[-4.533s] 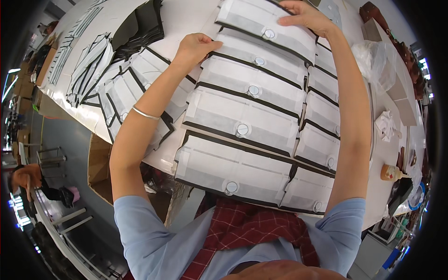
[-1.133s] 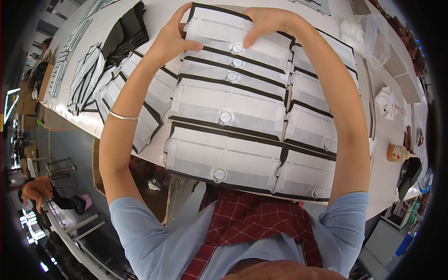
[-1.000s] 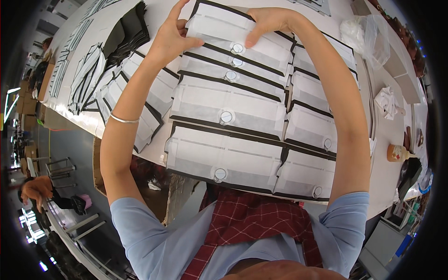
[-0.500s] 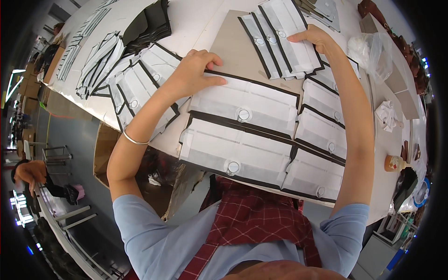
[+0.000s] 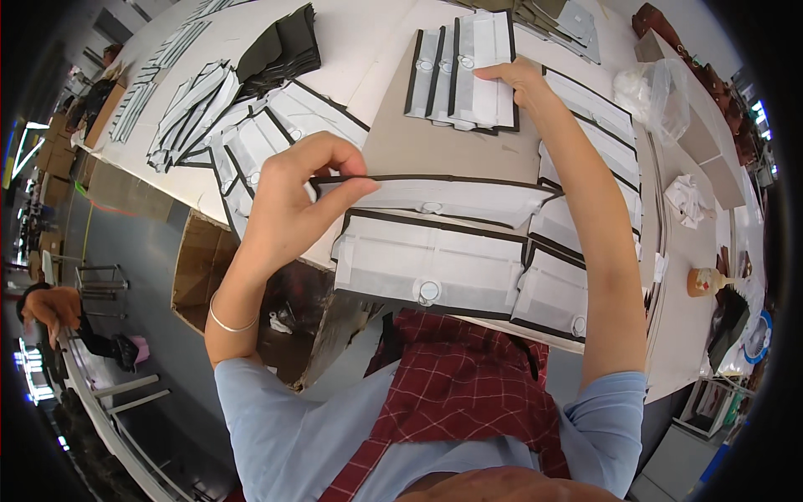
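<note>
Since the previous view, the left hand (image 5: 297, 197) has raised the far edge of the lifted panel (image 5: 485, 191), which lay flat half a second ago. The stack (image 5: 489, 92) has turned with the right hand (image 5: 523, 79), so its long black edges now point away from the person. This appears to be the start of picking up one more panel; in the column before the hands, only the near panel (image 5: 477, 261) lies flat.

Hand state: the hands are well apart. The left thumb and fingers pinch the lifted panel at its far edge, toward the left end. The right thumb presses on the stack; the fingers behind it are hidden.

Location: the lifted panel extends rightward from the left hand. The stack is left of the right hand, over the grey-brown board (image 5: 427, 159).

Appearance: the lifted panel is white, thin, long and black-edged, tilted and slightly bowed, with a round disc (image 5: 432, 207) near its middle. The stack comprises similar panels, overlapped stepwise so that three discs show.
</note>
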`<state>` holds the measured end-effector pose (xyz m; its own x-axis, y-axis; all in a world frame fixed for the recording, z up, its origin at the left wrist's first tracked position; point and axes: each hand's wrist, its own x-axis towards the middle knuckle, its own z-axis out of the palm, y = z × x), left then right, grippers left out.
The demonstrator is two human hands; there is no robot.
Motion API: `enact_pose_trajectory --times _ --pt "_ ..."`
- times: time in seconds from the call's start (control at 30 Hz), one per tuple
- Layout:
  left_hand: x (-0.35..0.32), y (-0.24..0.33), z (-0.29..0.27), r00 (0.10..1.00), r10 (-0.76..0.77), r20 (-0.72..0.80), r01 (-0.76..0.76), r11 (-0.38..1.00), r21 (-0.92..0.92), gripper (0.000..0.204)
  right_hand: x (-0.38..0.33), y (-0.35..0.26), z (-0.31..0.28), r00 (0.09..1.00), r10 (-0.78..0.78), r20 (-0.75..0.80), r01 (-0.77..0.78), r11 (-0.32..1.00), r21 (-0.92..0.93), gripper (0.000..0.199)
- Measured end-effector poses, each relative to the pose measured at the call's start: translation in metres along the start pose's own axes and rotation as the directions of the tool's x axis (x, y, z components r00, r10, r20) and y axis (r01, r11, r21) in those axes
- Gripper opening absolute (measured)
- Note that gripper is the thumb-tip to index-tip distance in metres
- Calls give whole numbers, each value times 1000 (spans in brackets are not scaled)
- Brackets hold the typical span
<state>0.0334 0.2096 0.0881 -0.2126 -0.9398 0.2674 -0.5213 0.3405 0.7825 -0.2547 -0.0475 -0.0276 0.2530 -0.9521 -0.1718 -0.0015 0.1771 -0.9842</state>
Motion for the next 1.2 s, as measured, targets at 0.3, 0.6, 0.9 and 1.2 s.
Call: enact_pose_trajectory --times 0.3,0.6,0.9,1.2 --pt "-24 -6 -9 977 134 -167 -138 990 -13 16 27 39 -21 963 -112 -247 45 964 -263 66" --pt "-32 -14 -9 973 126 -194 -150 982 -116 17 -15 26 -9 952 -202 -231 112 929 -352 70" --pt "21 -35 13 944 -309 119 331 874 -356 16 -70 -44 13 874 -467 -139 448 882 -148 68" --pt "81 -59 30 988 -151 14 138 856 -498 39 -113 -66 28 918 -378 117 380 925 4 44"
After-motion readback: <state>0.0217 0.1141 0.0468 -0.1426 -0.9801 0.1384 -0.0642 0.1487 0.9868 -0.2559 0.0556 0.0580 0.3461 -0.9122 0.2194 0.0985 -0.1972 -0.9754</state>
